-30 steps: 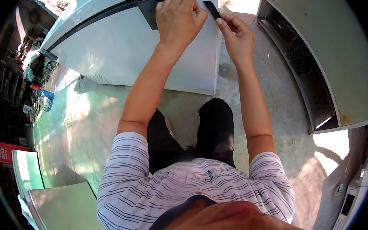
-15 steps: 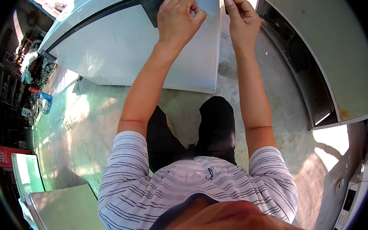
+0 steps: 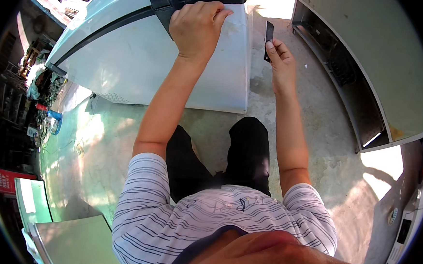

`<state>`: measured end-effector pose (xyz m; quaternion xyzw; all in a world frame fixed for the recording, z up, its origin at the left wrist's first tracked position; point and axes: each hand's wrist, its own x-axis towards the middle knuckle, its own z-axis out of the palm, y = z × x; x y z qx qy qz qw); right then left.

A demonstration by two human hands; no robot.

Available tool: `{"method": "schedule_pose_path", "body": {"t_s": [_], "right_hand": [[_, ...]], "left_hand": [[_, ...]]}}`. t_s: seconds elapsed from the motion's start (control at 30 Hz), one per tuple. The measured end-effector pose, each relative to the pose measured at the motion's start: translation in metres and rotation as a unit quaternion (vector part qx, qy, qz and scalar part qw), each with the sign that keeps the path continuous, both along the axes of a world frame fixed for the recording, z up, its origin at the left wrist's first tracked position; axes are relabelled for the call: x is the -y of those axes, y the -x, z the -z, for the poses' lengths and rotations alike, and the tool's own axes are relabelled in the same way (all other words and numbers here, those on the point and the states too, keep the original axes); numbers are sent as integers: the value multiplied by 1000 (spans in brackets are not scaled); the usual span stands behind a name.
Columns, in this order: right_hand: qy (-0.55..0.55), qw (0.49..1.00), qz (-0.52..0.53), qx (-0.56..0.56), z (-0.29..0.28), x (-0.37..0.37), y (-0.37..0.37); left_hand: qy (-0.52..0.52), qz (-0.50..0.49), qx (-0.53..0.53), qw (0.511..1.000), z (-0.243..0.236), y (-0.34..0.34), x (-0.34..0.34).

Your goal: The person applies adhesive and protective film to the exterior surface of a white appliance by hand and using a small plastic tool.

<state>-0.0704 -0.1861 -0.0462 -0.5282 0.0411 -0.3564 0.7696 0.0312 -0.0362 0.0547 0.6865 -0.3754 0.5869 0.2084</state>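
A white chest freezer (image 3: 134, 54) stands before me, with a dark band (image 3: 112, 28) running under its lid. Beside a dark grey handle (image 3: 163, 3) on that band, my left hand (image 3: 194, 31) is curled with thumb and fingers together in front of the freezer's side. What it pinches, if anything, is hidden. To the right of the freezer's corner, my right hand (image 3: 282, 63) holds up a flat, narrow black plate (image 3: 269, 33) between thumb and fingers. The plate is upright and apart from the freezer.
At the right, a large pale cabinet (image 3: 378, 50) has an open dark base with parts inside. Pale panels (image 3: 74, 240) lean at the lower left, near a red sign (image 3: 6, 180). Clutter and a blue object (image 3: 54, 121) line the left side of the concrete floor (image 3: 310, 186).
My right hand has come down and away from the freezer's top corner, bringing the black plate with it. My left hand has shifted slightly left and down, still curled.
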Motion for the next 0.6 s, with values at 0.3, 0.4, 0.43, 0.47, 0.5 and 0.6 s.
{"method": "schedule_pose_path", "body": {"t_s": [0.3, 0.4, 0.43, 0.47, 0.5, 0.6], "right_hand": [[356, 932, -70, -9, 40, -33, -11], [507, 859, 55, 35, 36, -42, -16], [507, 859, 67, 32, 37, -44, -18], [506, 858, 79, 30, 38, -46, -20], [506, 857, 90, 28, 40, -47, -22], [506, 858, 92, -3, 41, -47, -23]], "left_hand": [[-108, -21, 97, 989, -19, -2, -1], [-121, -10, 151, 981, -27, -6, 1], [-119, 0, 170, 978, -28, -8, 3], [-119, 3, 169, 978, -29, -9, 2], [-119, 7, 167, 979, -28, -10, 0], [-103, 3, 131, 986, -19, -15, -7]]}}
